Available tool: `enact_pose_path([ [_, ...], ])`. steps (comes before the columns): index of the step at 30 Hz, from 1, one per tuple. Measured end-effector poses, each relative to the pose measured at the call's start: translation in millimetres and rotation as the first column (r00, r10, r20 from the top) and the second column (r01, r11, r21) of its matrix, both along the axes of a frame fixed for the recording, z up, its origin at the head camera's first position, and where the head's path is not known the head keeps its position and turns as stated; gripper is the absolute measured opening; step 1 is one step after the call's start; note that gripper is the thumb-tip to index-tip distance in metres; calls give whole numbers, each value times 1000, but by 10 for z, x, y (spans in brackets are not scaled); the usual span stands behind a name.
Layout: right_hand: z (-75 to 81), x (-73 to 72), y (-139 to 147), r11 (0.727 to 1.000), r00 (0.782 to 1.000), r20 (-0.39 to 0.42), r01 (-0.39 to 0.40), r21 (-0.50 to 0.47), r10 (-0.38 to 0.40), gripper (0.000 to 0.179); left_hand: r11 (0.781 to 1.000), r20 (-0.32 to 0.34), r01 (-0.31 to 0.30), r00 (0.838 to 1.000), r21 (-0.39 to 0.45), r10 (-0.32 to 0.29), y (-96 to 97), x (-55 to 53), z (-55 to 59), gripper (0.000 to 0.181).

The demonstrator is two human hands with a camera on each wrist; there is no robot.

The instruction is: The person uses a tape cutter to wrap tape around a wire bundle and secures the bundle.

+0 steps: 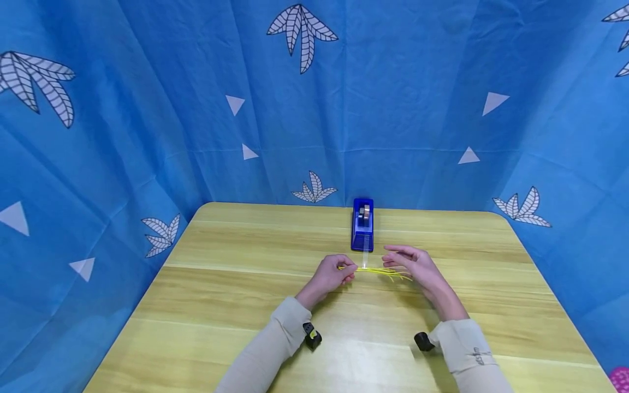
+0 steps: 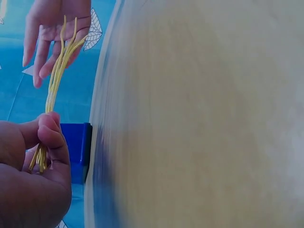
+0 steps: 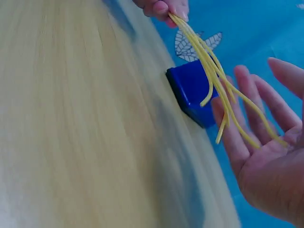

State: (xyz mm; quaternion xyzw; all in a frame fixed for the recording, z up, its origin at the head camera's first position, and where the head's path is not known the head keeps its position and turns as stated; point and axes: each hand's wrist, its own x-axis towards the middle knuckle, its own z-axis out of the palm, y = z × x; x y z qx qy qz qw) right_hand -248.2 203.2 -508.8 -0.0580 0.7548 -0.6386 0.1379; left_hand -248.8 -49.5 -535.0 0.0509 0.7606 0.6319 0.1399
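Observation:
My left hand (image 1: 336,273) pinches a bundle of thin yellow cords (image 1: 378,271) between thumb and fingers near one end. In the left wrist view, short cord ends stick out below that grip. The loose ends fan out toward my right hand (image 3: 268,152), whose fingers are spread and relaxed. In the right wrist view some of these ends lie in front of the palm. Just behind the bundle stands a blue tape dispenser (image 1: 362,224). A clear strip of tape (image 1: 365,257) runs from it to the cords; whether it sticks to them I cannot tell.
The wood-grain table (image 1: 196,305) has rounded far corners. Behind and beside it hangs a blue curtain (image 1: 403,98) with leaf and triangle prints. The dispenser sits near the table's far edge. A pink object (image 1: 620,377) shows at the lower right corner.

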Motion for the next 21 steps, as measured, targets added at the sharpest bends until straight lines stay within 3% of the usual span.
enact_pose_path([
  [5,38,-10,-65,997,999,37,-26,78,23,55,1000,-2,2,1000,7,-2,9,-6,-10,10],
  [10,-18,-35,-36,989,979,161,-134,64,122,53,1000,-4,-4,1000,5,4,3,-3,1,11],
  [13,-45,-40,-22,979,967,177,-197,54,185,49,1000,1,-10,1000,4,10,-6,-4,14,11],
  [16,-65,-43,-36,979,968,180,-191,67,176,44,1000,5,-13,1000,9,13,1,-13,16,11],
  [21,-90,-35,-56,990,980,175,-113,79,98,38,1000,13,-9,1000,22,9,8,-18,5,11],
])
